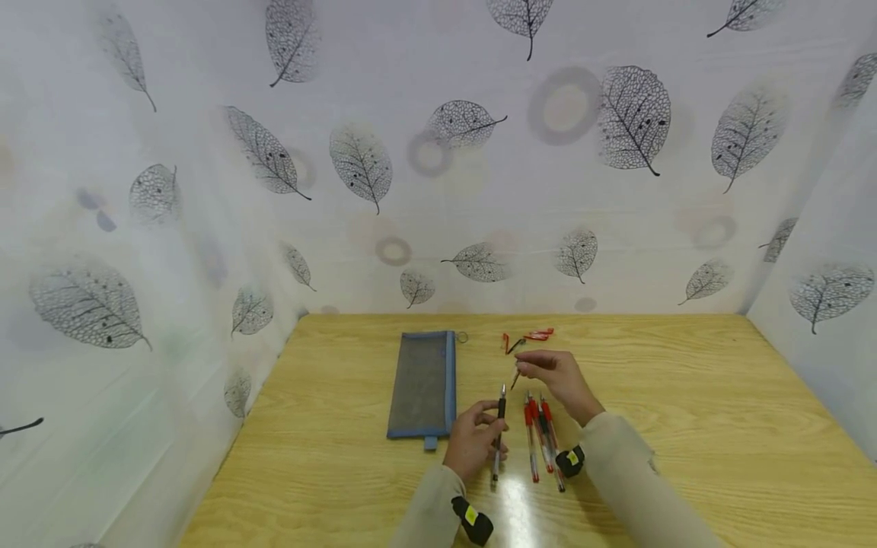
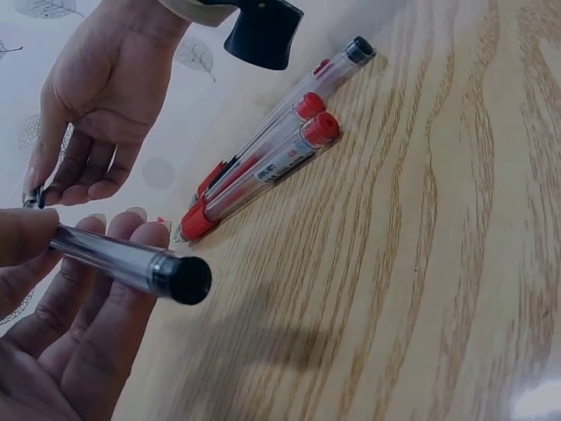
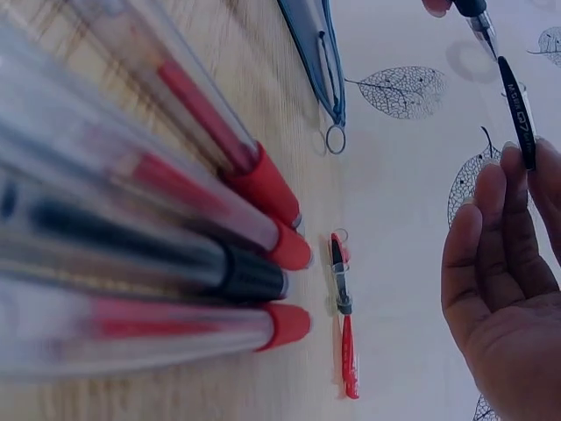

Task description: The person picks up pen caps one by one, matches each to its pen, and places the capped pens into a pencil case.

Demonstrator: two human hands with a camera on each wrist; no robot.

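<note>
My left hand (image 1: 471,443) holds an uncapped black gel pen (image 1: 498,438) with its tip pointing away; in the left wrist view the black end (image 2: 188,280) of its clear barrel faces the camera. With thumb and fingertips, my right hand (image 1: 560,383) pinches a slim black pen cap (image 3: 517,114). The cap is close to the pen's metal tip (image 3: 484,35) in the right wrist view; whether they touch I cannot tell. Beside the hands lie uncapped red gel pens (image 2: 272,171) and a black one (image 3: 254,267), grouped together on the table.
A blue-edged grey mesh zip pouch (image 1: 422,388) lies left of the hands. Beyond the right hand are loose red caps (image 1: 539,335) and a black cap (image 1: 515,347). The wooden table (image 1: 329,426) meets leaf-patterned cloth (image 1: 438,190) at the back and sides.
</note>
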